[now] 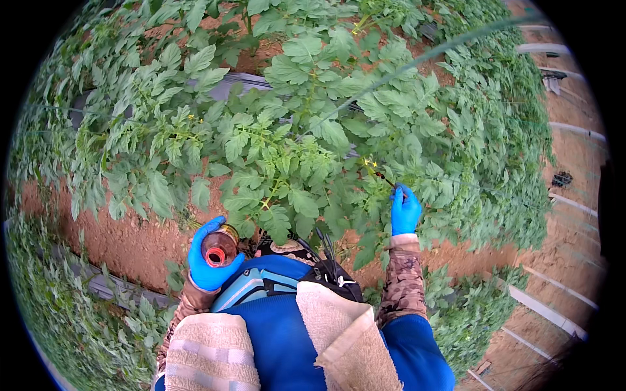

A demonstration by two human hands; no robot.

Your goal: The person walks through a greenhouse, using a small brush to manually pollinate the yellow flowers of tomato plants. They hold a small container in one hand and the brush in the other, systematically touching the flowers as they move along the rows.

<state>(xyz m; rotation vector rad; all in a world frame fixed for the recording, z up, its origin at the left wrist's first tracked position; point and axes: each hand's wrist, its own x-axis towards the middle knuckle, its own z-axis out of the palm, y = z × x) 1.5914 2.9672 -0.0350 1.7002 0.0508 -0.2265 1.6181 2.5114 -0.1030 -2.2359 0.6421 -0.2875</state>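
Note:
My left hand (211, 264), in a blue glove, is wrapped around a clear plastic bottle (220, 243) with an open red-rimmed mouth and dark reddish contents. It is held close to my waist on the left. In my gloved right hand (405, 209) is a thin brush-like stick (390, 183) with a dark red, wet-looking tip. That tip is right beside a cluster of small yellow tomato flowers (370, 163); whether they touch, I cannot tell. Leafy tomato plants (303, 156) spread in front of me between both hands.
A green string (415, 61) runs slantwise above the plants. Grey plastic mulch (239, 84) shows between leaves, and reddish bare soil (127, 247) lies along the row. A black and blue bag (323, 273) hangs at my waist. White strips (547, 310) cross the ground at right.

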